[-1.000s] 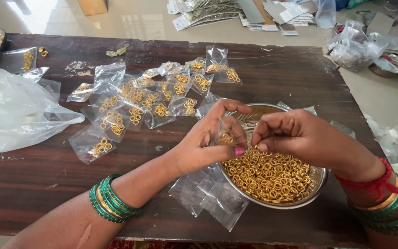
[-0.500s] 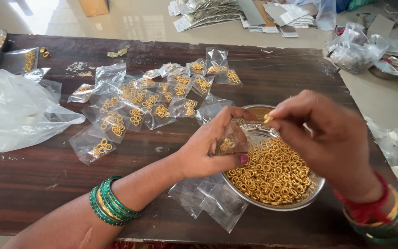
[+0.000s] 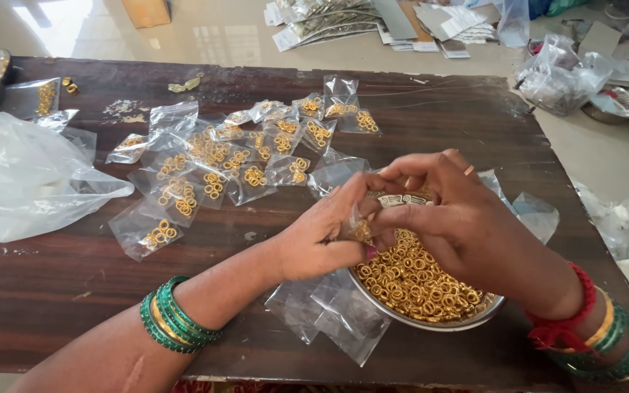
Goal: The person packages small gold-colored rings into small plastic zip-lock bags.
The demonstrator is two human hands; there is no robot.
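Note:
My left hand (image 3: 322,236) pinches a small clear plastic pouch (image 3: 357,227) with a few gold rings in it, just over the near-left rim of a steel bowl (image 3: 431,322). The bowl is heaped with small gold rings (image 3: 416,280). My right hand (image 3: 453,218) is curled over the bowl, its fingertips meeting the left hand at the pouch's mouth; what it pinches is hidden. Both wrists wear green and gold bangles.
Several filled clear pouches of gold rings (image 3: 212,171) lie spread on the dark wooden table (image 3: 52,291). Empty pouches (image 3: 329,309) sit under the bowl's near-left side. A big crumpled plastic bag (image 3: 23,182) lies at left. Papers and bags clutter the floor beyond.
My right hand rose from the rings in the bowl and came back to the pouch held by my left hand. The left hand stayed about where it was.

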